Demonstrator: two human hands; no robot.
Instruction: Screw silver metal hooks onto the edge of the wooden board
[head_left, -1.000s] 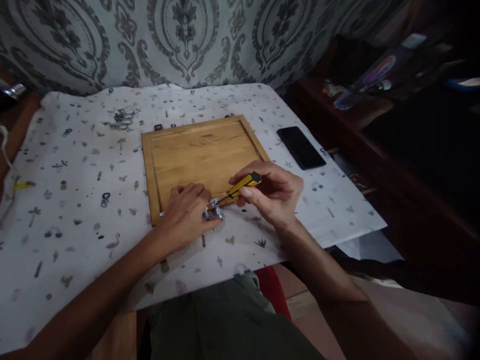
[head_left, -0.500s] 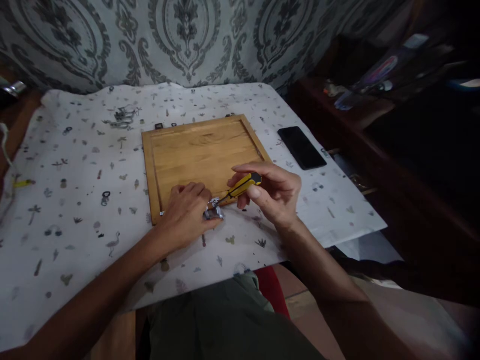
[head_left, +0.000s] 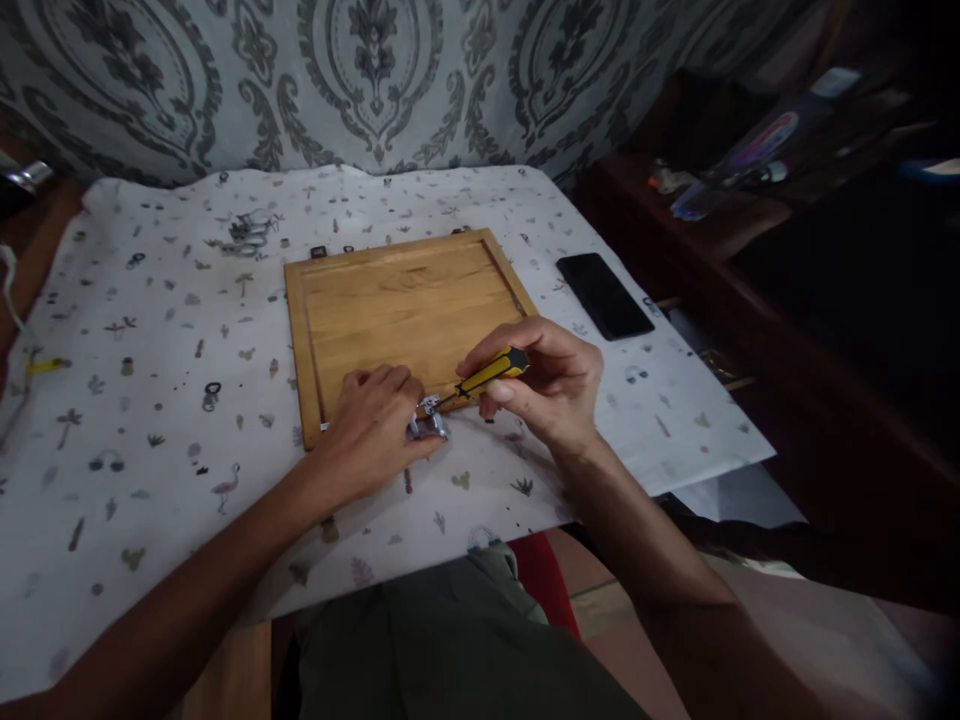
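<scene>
A framed wooden panel (head_left: pixel 405 310), like a small cabinet door, lies flat on the patterned cloth. At its near edge is a metal hinge (head_left: pixel 429 424), partly covered by my left hand (head_left: pixel 379 425). That hand rests over the panel's edge, its thumb and fingers closed around the hinge. Between the thumb and fingers of my right hand (head_left: pixel 551 385) is a yellow and black screwdriver (head_left: pixel 491 372). Its shaft points down and left, the tip at the hinge; whether it sits in a screw is too small to tell.
A black phone (head_left: pixel 604 296) lies right of the panel. Several metal pieces (head_left: pixel 247 232) form a small pile at the back left. Far left is a yellow object (head_left: pixel 46 366) by a white cord. A plastic bottle (head_left: pixel 757 145) lies on the dark furniture at right.
My right fingers have shifted slightly around the screwdriver handle, which appears turned. My left hand, the hinge and the panel stay where they were.
</scene>
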